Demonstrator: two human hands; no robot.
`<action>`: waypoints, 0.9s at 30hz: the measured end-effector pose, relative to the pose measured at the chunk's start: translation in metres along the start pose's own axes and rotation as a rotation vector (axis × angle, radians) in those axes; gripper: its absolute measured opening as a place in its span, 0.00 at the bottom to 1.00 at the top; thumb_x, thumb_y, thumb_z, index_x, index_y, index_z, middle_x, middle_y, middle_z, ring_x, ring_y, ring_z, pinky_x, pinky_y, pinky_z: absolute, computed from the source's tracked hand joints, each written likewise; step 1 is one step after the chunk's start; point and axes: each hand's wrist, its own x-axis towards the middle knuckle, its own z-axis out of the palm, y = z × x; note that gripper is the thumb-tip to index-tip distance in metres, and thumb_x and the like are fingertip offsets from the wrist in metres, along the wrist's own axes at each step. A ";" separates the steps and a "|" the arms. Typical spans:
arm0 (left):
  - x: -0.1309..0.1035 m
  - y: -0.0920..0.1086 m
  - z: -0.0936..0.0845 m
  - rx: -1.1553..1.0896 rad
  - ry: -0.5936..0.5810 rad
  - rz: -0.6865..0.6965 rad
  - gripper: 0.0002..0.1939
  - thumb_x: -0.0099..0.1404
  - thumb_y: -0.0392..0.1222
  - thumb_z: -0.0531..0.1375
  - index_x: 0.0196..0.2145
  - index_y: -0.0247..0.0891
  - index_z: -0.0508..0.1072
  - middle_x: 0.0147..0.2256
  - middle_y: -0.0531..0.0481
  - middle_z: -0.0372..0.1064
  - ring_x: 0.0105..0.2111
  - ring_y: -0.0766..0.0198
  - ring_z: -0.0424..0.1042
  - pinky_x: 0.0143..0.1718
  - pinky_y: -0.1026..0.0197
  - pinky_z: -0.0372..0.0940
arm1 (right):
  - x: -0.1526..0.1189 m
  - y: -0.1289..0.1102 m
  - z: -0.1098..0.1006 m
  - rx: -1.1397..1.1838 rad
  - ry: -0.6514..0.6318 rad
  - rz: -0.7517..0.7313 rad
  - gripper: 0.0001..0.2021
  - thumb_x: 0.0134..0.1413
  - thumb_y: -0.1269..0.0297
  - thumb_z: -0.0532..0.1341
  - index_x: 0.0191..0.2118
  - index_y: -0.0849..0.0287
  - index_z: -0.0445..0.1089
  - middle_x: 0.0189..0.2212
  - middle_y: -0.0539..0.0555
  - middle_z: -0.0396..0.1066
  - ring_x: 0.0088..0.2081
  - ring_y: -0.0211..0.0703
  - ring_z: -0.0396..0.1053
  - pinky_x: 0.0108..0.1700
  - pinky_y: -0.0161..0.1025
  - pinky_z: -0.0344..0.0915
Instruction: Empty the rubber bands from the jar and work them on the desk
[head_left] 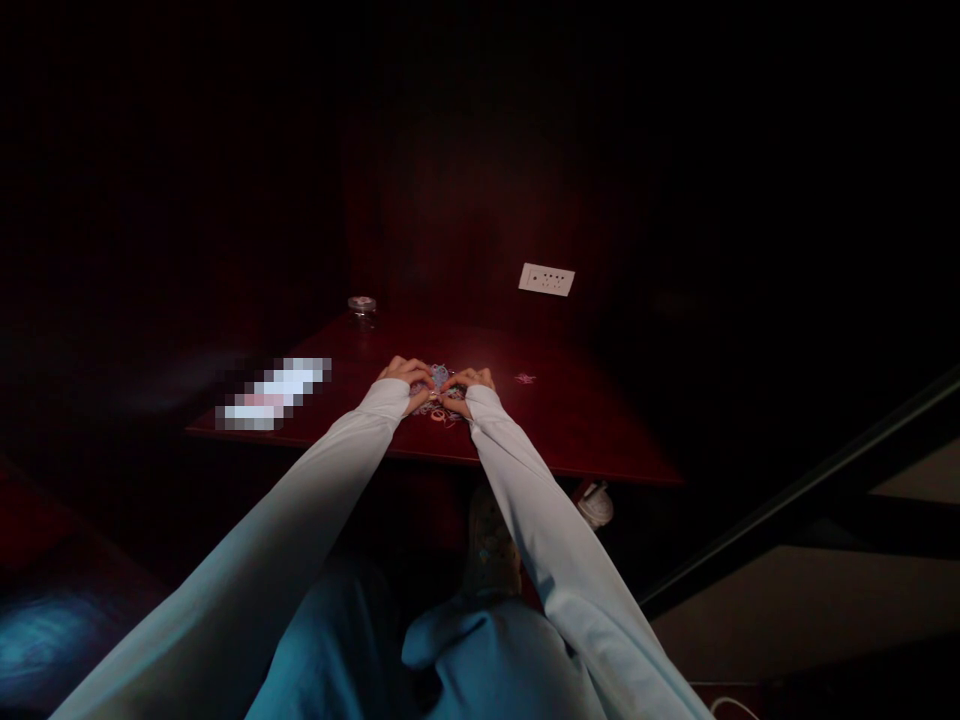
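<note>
Coloured loop pile, one, between half-curled left hand and right hand, grips unclear; one pink cluster

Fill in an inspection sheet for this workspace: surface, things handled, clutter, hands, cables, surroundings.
Surface: dark red tabletop, dimly lit.
Things handled: pile of coloured loops, near the front edge.
Clutter: small pink heap right of the pile; clear jar at back left; bright pixelated patch at left.
Hands: left hand and right hand close together at the pile; grip too small to tell.
Cables: white cord, bottom right.
Surroundings: socket panel behind the tabletop; much else dark.
</note>
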 end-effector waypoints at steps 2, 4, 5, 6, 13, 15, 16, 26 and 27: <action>0.000 -0.001 0.001 -0.007 0.005 0.004 0.05 0.59 0.39 0.63 0.33 0.45 0.80 0.46 0.49 0.76 0.46 0.51 0.65 0.50 0.48 0.64 | 0.001 0.002 0.001 0.004 0.002 0.000 0.07 0.50 0.59 0.72 0.37 0.48 0.82 0.41 0.50 0.71 0.49 0.47 0.57 0.54 0.42 0.53; 0.000 -0.001 0.001 -0.012 0.010 0.005 0.06 0.59 0.39 0.63 0.33 0.45 0.80 0.45 0.49 0.76 0.46 0.51 0.65 0.50 0.48 0.64 | 0.002 0.004 0.002 0.007 0.001 0.002 0.05 0.50 0.60 0.72 0.35 0.49 0.82 0.40 0.50 0.71 0.48 0.46 0.57 0.54 0.42 0.53; 0.000 -0.001 0.001 -0.015 0.011 0.005 0.06 0.59 0.39 0.63 0.33 0.45 0.80 0.45 0.49 0.76 0.46 0.51 0.65 0.50 0.48 0.64 | 0.003 0.005 0.003 0.010 -0.003 0.002 0.04 0.51 0.60 0.72 0.35 0.49 0.82 0.40 0.50 0.71 0.48 0.46 0.57 0.54 0.42 0.52; 0.000 -0.001 0.001 -0.017 0.010 0.004 0.06 0.59 0.39 0.62 0.33 0.45 0.80 0.45 0.49 0.76 0.46 0.51 0.65 0.50 0.48 0.64 | 0.003 0.005 0.003 0.014 -0.007 0.001 0.03 0.51 0.61 0.71 0.35 0.49 0.82 0.39 0.50 0.71 0.48 0.46 0.57 0.53 0.42 0.52; 0.001 -0.003 0.002 -0.024 0.012 -0.005 0.05 0.58 0.40 0.63 0.33 0.45 0.80 0.45 0.49 0.76 0.45 0.51 0.65 0.50 0.49 0.65 | 0.003 0.000 0.000 0.073 0.029 0.035 0.04 0.51 0.64 0.70 0.35 0.49 0.82 0.38 0.49 0.72 0.48 0.45 0.58 0.54 0.41 0.54; 0.001 -0.003 0.002 -0.023 0.022 -0.008 0.05 0.58 0.40 0.63 0.33 0.44 0.79 0.45 0.48 0.76 0.45 0.51 0.65 0.49 0.49 0.65 | 0.002 -0.001 -0.002 0.094 0.052 0.033 0.04 0.53 0.64 0.69 0.35 0.49 0.82 0.38 0.49 0.73 0.48 0.45 0.59 0.54 0.41 0.55; 0.001 -0.003 0.003 -0.023 0.029 -0.005 0.04 0.59 0.40 0.63 0.33 0.44 0.79 0.44 0.48 0.76 0.45 0.51 0.65 0.49 0.49 0.65 | 0.002 -0.002 -0.002 0.103 0.063 0.027 0.04 0.54 0.63 0.69 0.36 0.49 0.82 0.38 0.50 0.73 0.48 0.45 0.59 0.54 0.41 0.56; 0.001 0.002 0.002 0.011 0.050 0.005 0.06 0.65 0.43 0.60 0.38 0.43 0.75 0.42 0.47 0.75 0.44 0.52 0.65 0.46 0.52 0.64 | 0.000 -0.003 -0.004 0.139 0.061 0.023 0.04 0.55 0.63 0.68 0.36 0.48 0.82 0.38 0.51 0.75 0.49 0.47 0.61 0.53 0.40 0.57; 0.001 0.002 0.002 0.014 0.044 0.008 0.06 0.65 0.44 0.60 0.38 0.43 0.75 0.42 0.47 0.75 0.44 0.52 0.65 0.46 0.52 0.64 | 0.000 -0.003 -0.004 0.141 0.060 0.021 0.04 0.56 0.63 0.68 0.36 0.49 0.82 0.38 0.51 0.75 0.49 0.47 0.60 0.53 0.40 0.57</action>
